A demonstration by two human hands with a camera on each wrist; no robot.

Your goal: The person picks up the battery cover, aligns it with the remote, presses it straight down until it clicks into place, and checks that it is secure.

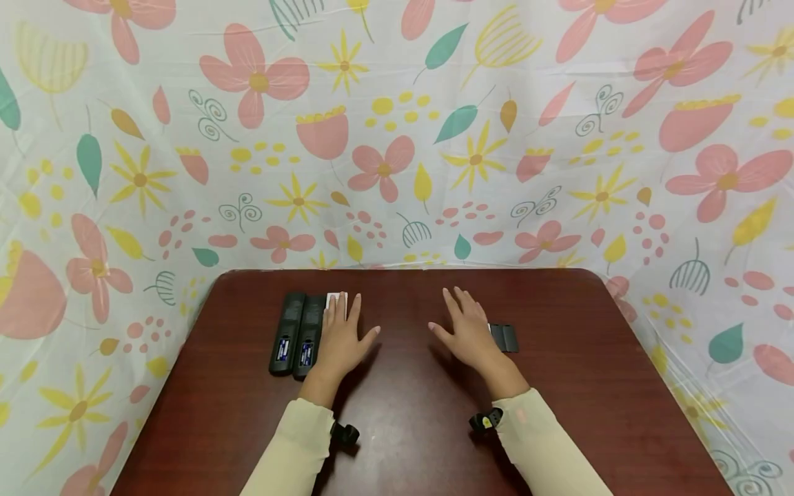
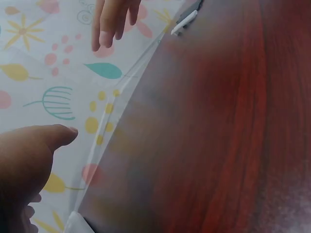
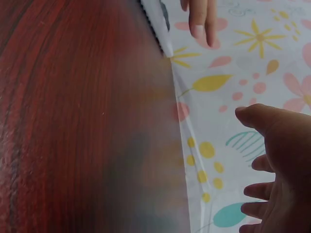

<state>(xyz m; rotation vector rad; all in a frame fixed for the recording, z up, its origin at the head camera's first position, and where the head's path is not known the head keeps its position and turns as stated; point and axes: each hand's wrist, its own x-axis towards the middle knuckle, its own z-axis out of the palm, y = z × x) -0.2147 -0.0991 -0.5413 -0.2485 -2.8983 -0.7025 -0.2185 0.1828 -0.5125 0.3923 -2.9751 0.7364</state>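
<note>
My left hand (image 1: 340,341) is held over the left half of the table with its fingers spread and nothing gripped. Beside it lie two black remote controls, an outer one (image 1: 287,331) and an inner one (image 1: 312,324), their battery bays showing blue batteries. A white object (image 1: 338,297) is mostly hidden behind the left fingers. My right hand (image 1: 470,336), fingers also spread and holding nothing, is over the right half. Just right of it lie small dark flat pieces (image 1: 505,337), partly covered by the hand. A white strip (image 2: 184,22) shows by these pieces in the left wrist view.
The dark red wooden table (image 1: 397,427) has rounded far corners. A flower-printed sheet (image 1: 397,138) hangs close behind its far edge and along both sides. A black band with a small device sits on the left wrist (image 1: 344,434) and on the right wrist (image 1: 486,420).
</note>
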